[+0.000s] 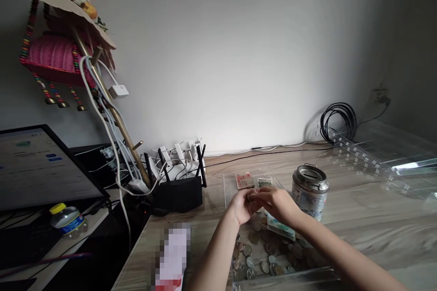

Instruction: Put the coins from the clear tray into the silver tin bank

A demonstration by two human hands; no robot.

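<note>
My left hand [241,205] and my right hand [278,203] meet above a clear plastic tray [229,185] on the wooden table. Both hands have their fingers pinched together around something small between them, too small to name. Under my wrists the tray holds several loose coins [260,254] and a banknote [280,228]. Two more banknotes [245,180] lie flat at the tray's far end. A metal tin money box [310,189] with a slot in its lid stands just right of my right hand.
A black router [177,191] and white plugs with cables sit at the table's left back. A monitor [37,166] and a water bottle [68,220] are far left. Clear acrylic trays [385,157] and a coiled black cable [337,122] lie at the right.
</note>
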